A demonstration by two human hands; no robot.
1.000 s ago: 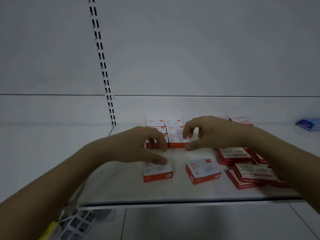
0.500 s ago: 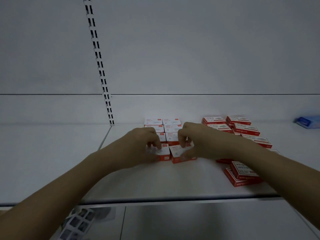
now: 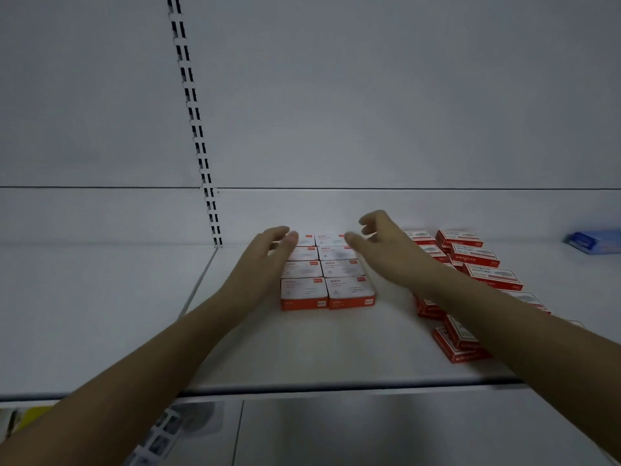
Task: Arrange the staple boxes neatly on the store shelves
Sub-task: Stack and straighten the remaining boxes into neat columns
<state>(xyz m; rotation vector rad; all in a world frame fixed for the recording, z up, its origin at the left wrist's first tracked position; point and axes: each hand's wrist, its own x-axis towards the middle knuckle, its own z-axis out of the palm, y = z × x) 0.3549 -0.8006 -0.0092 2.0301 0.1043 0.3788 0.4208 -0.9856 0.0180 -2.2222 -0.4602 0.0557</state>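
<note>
Since half a second ago the two front boxes are no longer under the fingers: they are now lying in line at the front of the white block of boxes, and both hands are lifting away from them. In the head view, the only view here, the left hand is hovering at the left edge of the block with straight, relaxed fingers, holding nothing; whether it is brushing the boxes I cannot tell. The right hand is hanging over the right back corner, fingers loosely spread, also holding nothing. The block is sitting on the shelf in two columns, close together, near the back wall. To the right the red boxes are lying in a loose, slanting group, some of them under the right forearm and one close to the shelf's front edge. I am thinking the main risk is this forearm: when it is sweeping toward the red group, it may be pushing a box off the front edge. A quick pull of the left hand may also be knocking the tidy column crooked. A blue packet is lying far right.
</note>
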